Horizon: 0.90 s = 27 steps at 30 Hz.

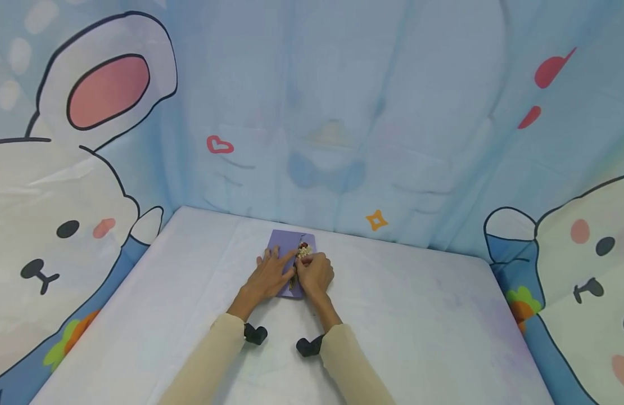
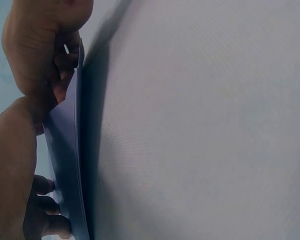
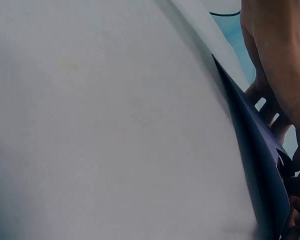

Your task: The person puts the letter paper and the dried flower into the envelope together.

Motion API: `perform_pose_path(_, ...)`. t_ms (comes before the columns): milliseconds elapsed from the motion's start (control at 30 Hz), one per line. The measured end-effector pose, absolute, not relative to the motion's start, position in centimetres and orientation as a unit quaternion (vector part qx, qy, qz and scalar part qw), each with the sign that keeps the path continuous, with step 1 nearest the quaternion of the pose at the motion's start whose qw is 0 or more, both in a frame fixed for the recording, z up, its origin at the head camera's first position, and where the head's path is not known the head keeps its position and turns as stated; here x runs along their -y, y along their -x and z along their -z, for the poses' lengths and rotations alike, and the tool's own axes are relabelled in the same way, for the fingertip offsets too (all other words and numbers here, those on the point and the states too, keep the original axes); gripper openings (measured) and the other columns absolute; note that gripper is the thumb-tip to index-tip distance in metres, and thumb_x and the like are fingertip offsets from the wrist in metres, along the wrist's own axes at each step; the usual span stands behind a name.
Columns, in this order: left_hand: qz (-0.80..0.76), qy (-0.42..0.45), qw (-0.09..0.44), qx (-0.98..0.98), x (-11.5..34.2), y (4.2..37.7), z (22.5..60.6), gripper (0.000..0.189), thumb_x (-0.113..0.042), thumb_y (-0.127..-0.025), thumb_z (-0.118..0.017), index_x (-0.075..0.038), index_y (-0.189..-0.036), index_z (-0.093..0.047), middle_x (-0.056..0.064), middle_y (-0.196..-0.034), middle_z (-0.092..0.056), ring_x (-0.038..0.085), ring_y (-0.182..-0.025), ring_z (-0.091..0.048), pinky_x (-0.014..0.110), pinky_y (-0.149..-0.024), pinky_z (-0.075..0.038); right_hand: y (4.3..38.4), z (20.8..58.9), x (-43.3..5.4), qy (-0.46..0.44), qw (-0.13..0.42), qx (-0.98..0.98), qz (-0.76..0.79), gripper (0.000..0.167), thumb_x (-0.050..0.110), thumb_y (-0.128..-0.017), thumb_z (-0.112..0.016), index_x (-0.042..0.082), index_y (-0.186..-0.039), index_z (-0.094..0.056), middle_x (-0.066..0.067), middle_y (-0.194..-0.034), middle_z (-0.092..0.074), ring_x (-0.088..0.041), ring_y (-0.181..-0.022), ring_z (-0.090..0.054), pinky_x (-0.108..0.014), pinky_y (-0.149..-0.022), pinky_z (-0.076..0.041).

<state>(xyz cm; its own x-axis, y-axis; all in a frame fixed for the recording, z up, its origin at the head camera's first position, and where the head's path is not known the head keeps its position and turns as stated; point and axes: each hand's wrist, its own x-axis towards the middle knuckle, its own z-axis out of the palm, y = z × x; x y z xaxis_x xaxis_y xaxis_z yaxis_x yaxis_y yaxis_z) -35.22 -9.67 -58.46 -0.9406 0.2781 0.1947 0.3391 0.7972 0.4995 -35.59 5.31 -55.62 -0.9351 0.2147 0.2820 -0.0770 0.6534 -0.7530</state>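
A purple card [image 1: 283,238] lies near the back of the white table, with a small bunch of dried flowers [image 1: 305,250] on its right half. Cream blossoms, a dark red bit and thin stems make up the bunch. My left hand [image 1: 268,277] rests on the card, fingers spread, index fingertip beside the stems. At the right side, my right hand [image 1: 316,274] has curled fingers and pinches the bunch just below its blossoms; its fingertips are partly hidden. The left wrist view shows the card [image 2: 65,145] edge-on, its near edge slightly raised over the table.
The white tabletop [image 1: 418,315] spreads around the card. Behind it hangs a light blue curtain [image 1: 332,84] printed with white cartoon bears or rabbits. A black wrist mount [image 1: 256,334] sits at the left cuff and another [image 1: 309,346] at the right.
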Motion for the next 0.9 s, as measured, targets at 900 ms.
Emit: perform_pose_path(900,0.309,0.177,0.067,0.932,9.9,35.2,57.7,0.06,-0.043,-0.105,-0.048,-0.032,-0.165,-0.046,0.042,-0.164,-0.04,0.064,-0.145,-0.042,0.078,-0.109,-0.036,37.4,55.1,-7.3,-0.044,0.076,0.936,-0.341,0.038,0.025,-0.088,-0.088,0.012,-0.124,-0.083,-0.007,-0.083,-0.083,-0.016,-0.064,-0.067,-0.038,-0.066,-0.055)
